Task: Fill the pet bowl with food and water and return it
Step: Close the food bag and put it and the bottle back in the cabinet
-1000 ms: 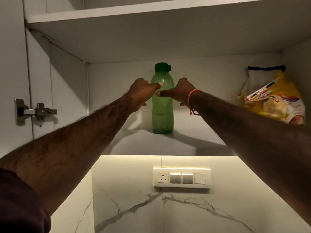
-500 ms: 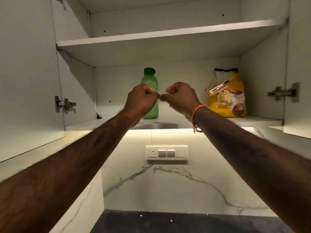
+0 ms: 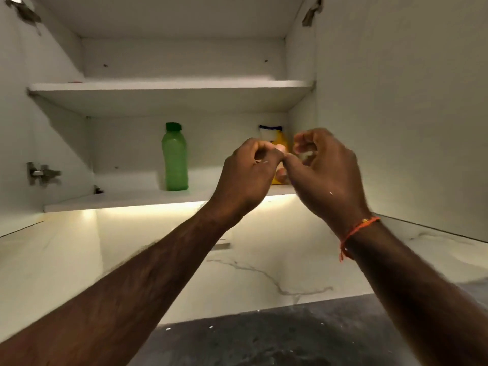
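A green water bottle (image 3: 174, 159) with a dark green cap stands upright on the lower cabinet shelf (image 3: 126, 199). To its right is a yellow pet food bag (image 3: 279, 140), mostly hidden behind my hands. My left hand (image 3: 248, 175) is raised in front of the shelf with its fingers curled in and nothing in it. My right hand (image 3: 324, 175), an orange thread at its wrist, is beside it with loosely curled, spread fingers and also holds nothing. The two hands touch at the thumbs. No pet bowl is in view.
The wall cabinet stands open, with one door (image 3: 409, 114) swung out on the right and a hinge (image 3: 42, 173) on the left side. The upper shelf (image 3: 169, 87) looks bare. Below are a lit marble backsplash (image 3: 264, 270) and a dark countertop (image 3: 264, 339).
Both hands have drawn back from the bottle and shifted right, now covering the food bag. The right hand's fingers have loosened. The view has pulled back and tilted up.
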